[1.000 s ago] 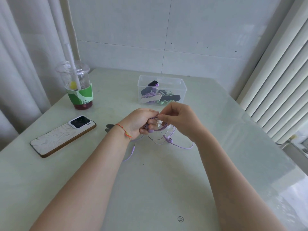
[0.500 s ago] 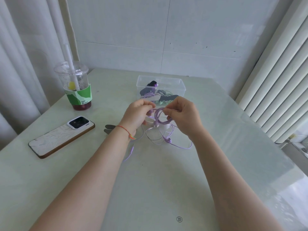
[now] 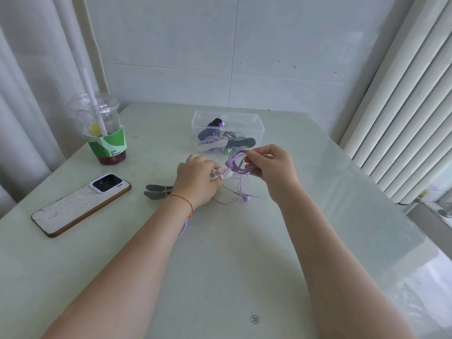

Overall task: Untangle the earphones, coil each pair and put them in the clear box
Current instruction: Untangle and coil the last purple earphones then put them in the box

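Observation:
My right hand (image 3: 271, 171) pinches a small coil of the purple earphones (image 3: 236, 163) just above the table. Loose purple cable hangs from the coil and trails on the table, with one earbud (image 3: 247, 198) lying below the coil. My left hand (image 3: 198, 178) grips a white clip (image 3: 221, 173) whose tip touches the coil. The clear box (image 3: 227, 118) stands just behind my hands and holds coiled earphones fastened with clips. A grey clip (image 3: 157, 192) lies on the table beside my left wrist.
A phone (image 3: 80, 204) lies face down at the left. A plastic cup with a straw (image 3: 104, 130) stands at the back left. A curtain hangs at the left, vertical blinds at the right, a tiled wall behind the table.
My hands have drawn apart. The left hand has dropped to the table and now holds a white clip against the coil. The right hand keeps hold of the coil.

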